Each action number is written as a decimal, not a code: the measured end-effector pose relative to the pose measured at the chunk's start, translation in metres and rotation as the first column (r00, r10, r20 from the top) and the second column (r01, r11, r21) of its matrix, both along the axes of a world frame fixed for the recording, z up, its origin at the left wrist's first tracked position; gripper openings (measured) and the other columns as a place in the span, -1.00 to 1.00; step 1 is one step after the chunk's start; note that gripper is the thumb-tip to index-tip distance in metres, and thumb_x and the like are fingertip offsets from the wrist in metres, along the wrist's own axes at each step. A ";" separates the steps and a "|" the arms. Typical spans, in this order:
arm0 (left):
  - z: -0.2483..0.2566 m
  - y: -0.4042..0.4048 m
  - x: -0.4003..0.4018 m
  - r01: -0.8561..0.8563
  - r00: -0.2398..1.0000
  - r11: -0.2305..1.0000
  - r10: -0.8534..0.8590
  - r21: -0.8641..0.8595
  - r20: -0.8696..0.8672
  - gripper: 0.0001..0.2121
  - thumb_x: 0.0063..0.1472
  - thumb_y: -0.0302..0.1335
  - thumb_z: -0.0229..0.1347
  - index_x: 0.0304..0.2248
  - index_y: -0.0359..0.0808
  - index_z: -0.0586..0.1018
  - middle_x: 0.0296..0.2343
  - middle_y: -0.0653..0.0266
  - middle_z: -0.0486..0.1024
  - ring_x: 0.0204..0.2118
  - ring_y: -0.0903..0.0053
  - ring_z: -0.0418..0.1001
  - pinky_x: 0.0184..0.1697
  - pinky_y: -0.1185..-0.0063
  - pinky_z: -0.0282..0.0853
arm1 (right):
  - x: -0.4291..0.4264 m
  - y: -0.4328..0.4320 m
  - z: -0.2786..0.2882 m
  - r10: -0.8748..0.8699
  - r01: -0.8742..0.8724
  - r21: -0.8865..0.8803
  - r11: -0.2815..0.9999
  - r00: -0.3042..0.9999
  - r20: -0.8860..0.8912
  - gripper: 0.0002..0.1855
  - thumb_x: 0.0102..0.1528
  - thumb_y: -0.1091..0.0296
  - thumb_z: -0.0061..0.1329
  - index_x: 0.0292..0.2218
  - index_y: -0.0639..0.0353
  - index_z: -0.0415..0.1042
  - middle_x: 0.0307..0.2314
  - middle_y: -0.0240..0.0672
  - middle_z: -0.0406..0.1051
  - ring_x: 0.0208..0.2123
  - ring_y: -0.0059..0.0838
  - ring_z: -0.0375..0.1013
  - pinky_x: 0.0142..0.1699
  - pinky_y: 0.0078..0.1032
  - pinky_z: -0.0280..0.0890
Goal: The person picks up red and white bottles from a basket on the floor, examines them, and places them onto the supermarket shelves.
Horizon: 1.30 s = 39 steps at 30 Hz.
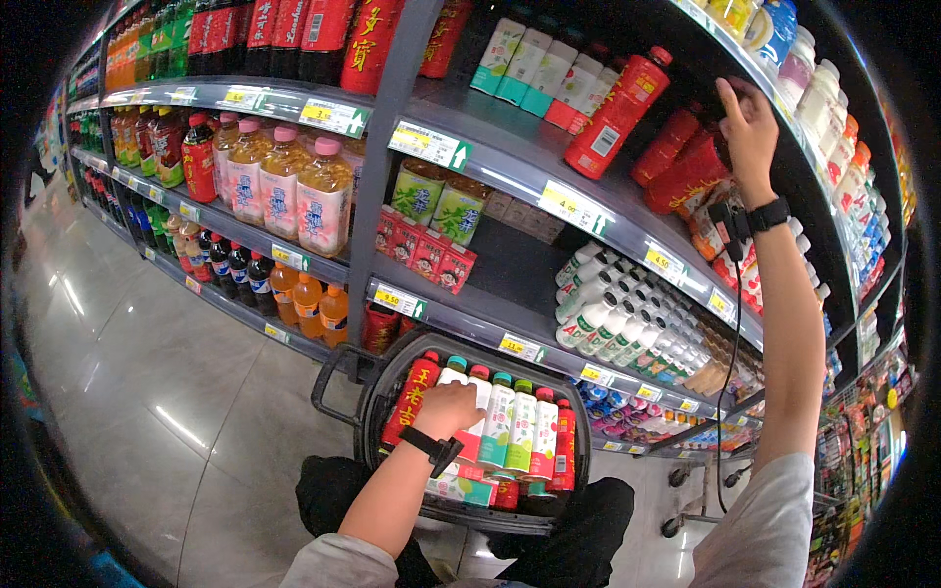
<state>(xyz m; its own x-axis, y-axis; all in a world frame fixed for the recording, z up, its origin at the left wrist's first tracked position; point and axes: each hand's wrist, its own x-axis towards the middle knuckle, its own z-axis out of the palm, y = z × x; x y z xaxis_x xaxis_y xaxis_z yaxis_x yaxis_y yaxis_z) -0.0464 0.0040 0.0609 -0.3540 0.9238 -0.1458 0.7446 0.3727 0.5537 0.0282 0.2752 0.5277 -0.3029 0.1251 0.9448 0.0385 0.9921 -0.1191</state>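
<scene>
My left hand (450, 410) rests on the white-labelled drink bottles (500, 419) in a black basket (390, 353); its fingertips are partly hidden, so a grip cannot be made out. Red bottles stand at both ends of the row, such as the one on the left (412, 397). At the upper right, my right hand (751, 136) is raised over the upper shelf, fingers apart and partly bent, holding nothing visible. Just left of it, a red bottle (687, 176) leans over, its upper end close to my fingers. Another red bottle (617, 114) stands tilted in view farther left.
White and teal cartons (526, 70) stand at the back of that shelf. Below are small white bottles (614, 301) and red packs (426, 253). A grey upright (375, 169) divides the shelving. A black cable (735, 353) hangs from my right wrist. Wheeled castors (673, 525) stand at right.
</scene>
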 end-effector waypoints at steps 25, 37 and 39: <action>0.046 -0.006 0.098 -0.206 0.217 0.799 -0.525 0.565 0.823 -0.24 0.10 -0.35 0.28 0.18 -0.29 0.10 -0.11 0.21 0.41 -0.13 0.56 0.45 -0.05 0.51 0.39 | 0.065 -0.121 -0.312 0.353 -0.030 -0.839 0.543 0.915 0.195 -0.71 0.07 0.39 0.15 -0.19 0.16 0.35 -0.63 -0.60 0.19 -0.57 -0.76 0.20 -0.46 -0.71 0.12; 0.023 0.011 0.068 -0.569 0.184 0.763 -0.244 0.305 0.952 -0.68 0.23 -0.31 0.16 -0.11 -0.33 0.49 -0.29 0.31 0.52 -0.28 0.67 0.49 -0.22 0.67 0.40 | 0.110 -0.171 -0.465 0.538 -0.183 -0.839 -0.513 0.693 -0.480 -0.33 0.25 -0.17 -0.20 0.23 -0.01 0.03 0.13 -0.39 0.17 0.15 -0.48 0.20 0.20 -0.36 0.15; 0.010 0.025 0.070 -0.586 0.256 0.745 -0.204 0.320 0.945 -0.68 0.24 -0.29 0.15 -0.12 -0.34 0.50 -0.31 0.31 0.53 -0.30 0.68 0.49 -0.24 0.67 0.40 | 0.112 -0.177 -0.474 0.394 -0.258 -0.757 -0.600 0.728 -0.560 -0.38 0.27 -0.13 -0.21 0.22 -0.03 0.05 0.08 -0.39 0.24 0.09 -0.50 0.28 0.17 -0.37 0.22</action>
<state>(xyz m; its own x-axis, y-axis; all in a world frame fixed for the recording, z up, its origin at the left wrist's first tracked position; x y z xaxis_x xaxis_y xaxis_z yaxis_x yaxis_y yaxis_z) 0.0238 0.0285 0.0712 -0.5197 0.8529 -0.0493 -0.4531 -0.2262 0.8623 0.1404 0.0983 0.0540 -0.8526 0.4632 -0.2420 -0.1520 -0.6629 -0.7332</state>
